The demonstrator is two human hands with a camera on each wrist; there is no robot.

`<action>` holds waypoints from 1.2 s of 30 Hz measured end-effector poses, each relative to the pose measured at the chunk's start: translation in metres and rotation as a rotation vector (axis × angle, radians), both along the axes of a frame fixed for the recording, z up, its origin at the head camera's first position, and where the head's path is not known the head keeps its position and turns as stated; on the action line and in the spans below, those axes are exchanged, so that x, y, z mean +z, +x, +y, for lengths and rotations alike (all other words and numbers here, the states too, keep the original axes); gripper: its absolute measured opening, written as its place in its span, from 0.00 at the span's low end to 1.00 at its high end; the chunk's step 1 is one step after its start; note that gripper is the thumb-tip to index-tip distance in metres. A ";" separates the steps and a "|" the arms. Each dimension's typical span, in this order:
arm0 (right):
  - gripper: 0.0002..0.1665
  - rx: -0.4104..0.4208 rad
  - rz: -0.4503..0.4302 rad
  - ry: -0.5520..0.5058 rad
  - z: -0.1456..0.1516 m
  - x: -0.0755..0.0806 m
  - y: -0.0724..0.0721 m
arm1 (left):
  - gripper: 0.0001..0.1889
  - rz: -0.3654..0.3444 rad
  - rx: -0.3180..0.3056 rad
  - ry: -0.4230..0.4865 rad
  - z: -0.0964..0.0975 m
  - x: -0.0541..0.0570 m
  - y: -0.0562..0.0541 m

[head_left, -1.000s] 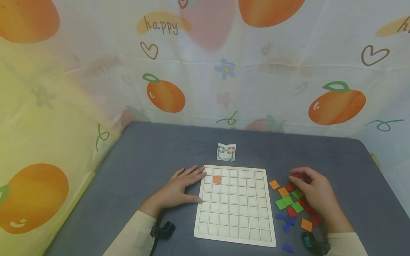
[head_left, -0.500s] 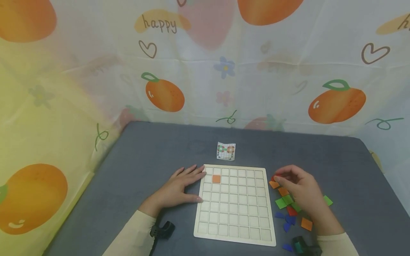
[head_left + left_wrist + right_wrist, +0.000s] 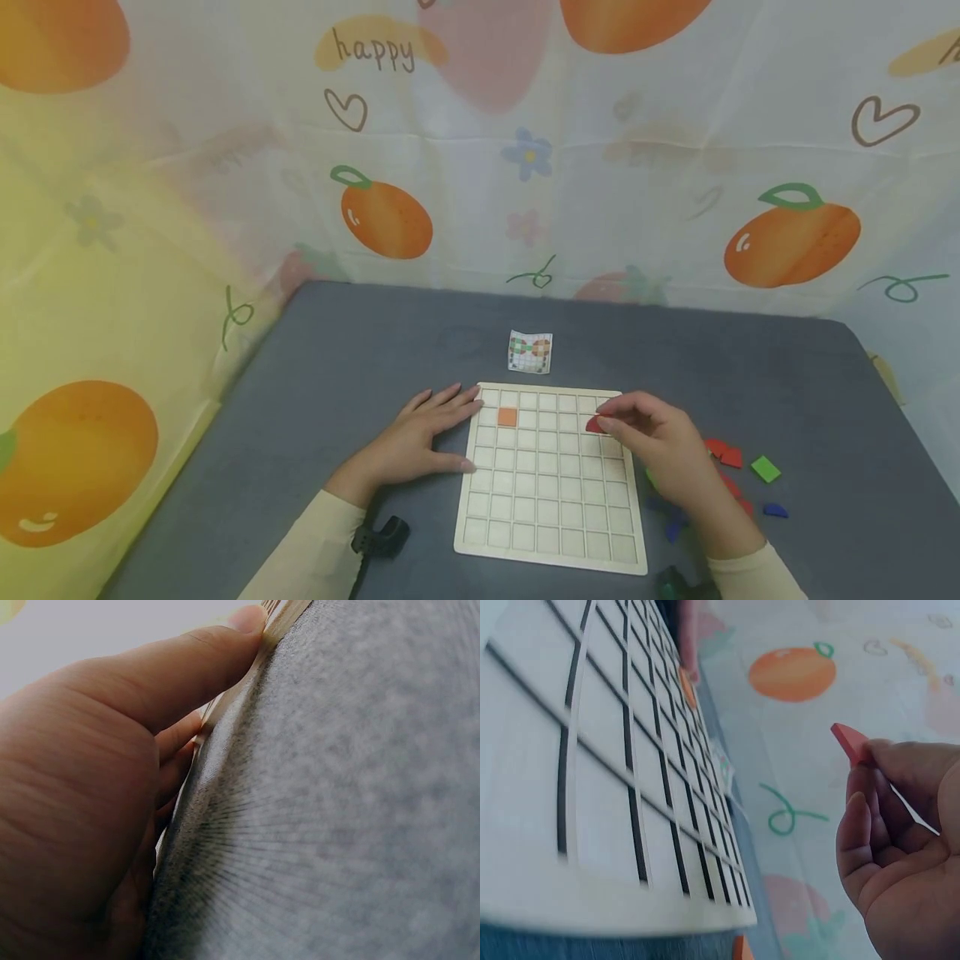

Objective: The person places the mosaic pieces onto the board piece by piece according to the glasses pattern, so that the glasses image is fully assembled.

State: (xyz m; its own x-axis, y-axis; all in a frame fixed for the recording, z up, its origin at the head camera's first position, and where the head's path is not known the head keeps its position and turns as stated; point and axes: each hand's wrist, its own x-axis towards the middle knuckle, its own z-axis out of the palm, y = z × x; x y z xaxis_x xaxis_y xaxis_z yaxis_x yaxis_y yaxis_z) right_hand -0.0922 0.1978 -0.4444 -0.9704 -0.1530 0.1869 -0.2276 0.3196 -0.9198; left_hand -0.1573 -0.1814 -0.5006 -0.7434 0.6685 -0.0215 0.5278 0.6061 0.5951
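Note:
A pale grid board (image 3: 536,504) lies on the grey table, with one orange square tile (image 3: 507,417) in a cell near its upper left. My left hand (image 3: 411,442) rests beside the board, its spread fingers touching the left edge; the left wrist view shows the thumb (image 3: 187,671) against that edge. Between thumb and fingers, my right hand (image 3: 663,442) pinches a red piece (image 3: 849,742) with a curved edge. In the head view it is over the board's upper right cells. The right wrist view shows it held up, apart from the board.
Loose red pieces (image 3: 731,457), a green tile (image 3: 766,469) and blue pieces (image 3: 776,510) lie right of the board, partly hidden by the right arm. Behind the board lies a small printed card (image 3: 530,352). A patterned cloth (image 3: 637,167) hangs behind the table.
My right hand has moved left from the loose pieces to above the board, carrying the red piece. The left hand has stayed at the board's left edge.

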 end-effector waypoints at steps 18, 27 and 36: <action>0.04 0.094 -0.115 0.003 -0.064 -0.007 -0.025 | 0.50 0.009 0.008 0.006 0.002 0.002 0.000; 0.04 0.101 -0.123 0.122 -0.092 -0.020 -0.043 | 0.50 0.016 0.000 0.014 0.000 0.000 0.000; 0.04 0.146 -0.146 0.220 -0.114 -0.028 -0.058 | 0.51 -0.012 0.014 0.006 0.000 0.000 0.000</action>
